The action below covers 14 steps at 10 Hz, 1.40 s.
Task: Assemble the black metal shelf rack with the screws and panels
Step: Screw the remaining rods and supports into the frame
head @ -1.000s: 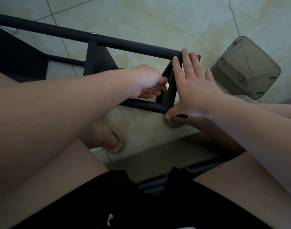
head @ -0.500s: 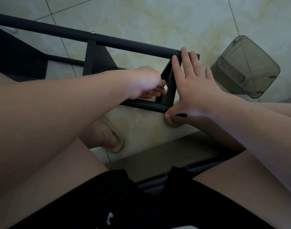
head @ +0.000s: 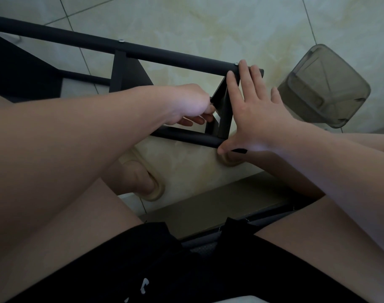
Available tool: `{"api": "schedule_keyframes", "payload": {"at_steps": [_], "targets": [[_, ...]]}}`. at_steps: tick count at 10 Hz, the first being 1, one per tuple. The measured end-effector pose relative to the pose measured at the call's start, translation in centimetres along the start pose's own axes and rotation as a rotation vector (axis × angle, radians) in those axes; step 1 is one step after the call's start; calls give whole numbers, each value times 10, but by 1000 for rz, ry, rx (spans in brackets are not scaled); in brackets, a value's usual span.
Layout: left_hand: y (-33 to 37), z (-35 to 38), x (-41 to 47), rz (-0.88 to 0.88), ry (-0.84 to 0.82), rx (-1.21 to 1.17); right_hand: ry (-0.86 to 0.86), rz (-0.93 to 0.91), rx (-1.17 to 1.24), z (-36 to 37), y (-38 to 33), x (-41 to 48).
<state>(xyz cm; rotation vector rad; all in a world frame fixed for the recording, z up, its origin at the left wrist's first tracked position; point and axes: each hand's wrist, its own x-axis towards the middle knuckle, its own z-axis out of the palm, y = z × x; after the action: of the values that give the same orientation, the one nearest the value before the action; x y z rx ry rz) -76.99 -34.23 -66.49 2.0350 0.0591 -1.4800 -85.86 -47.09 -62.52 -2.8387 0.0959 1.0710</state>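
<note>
We look down on a pale marbled tile floor [head: 208, 22]; on it rest the black rack [head: 164, 55], a smoky plastic tub [head: 324, 88] and our slippered foot [head: 140, 182].

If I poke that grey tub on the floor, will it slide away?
Probably: the tub looks like thin, see-through plastic, so likely light, and the tiles look smooth. It seems empty, so it may tip too.

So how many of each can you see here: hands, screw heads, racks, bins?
Hands: 2, the left hand and the right hand
Screw heads: 2
Rack: 1
Bin: 1
Total: 6
</note>
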Motion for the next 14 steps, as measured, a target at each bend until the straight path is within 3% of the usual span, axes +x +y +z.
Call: {"api": "schedule_keyframes", "payload": {"at_steps": [9, 12, 14], "targets": [[-10, -19, -10, 111, -175, 423, -18, 13, -6, -5, -2, -3], [-9, -13, -9, 162, -160, 535, -19, 12, -1, -5, -3, -3], [-3, -18, -4, 267, -21, 675, -21, 8, 3, -6, -3, -2]]}}
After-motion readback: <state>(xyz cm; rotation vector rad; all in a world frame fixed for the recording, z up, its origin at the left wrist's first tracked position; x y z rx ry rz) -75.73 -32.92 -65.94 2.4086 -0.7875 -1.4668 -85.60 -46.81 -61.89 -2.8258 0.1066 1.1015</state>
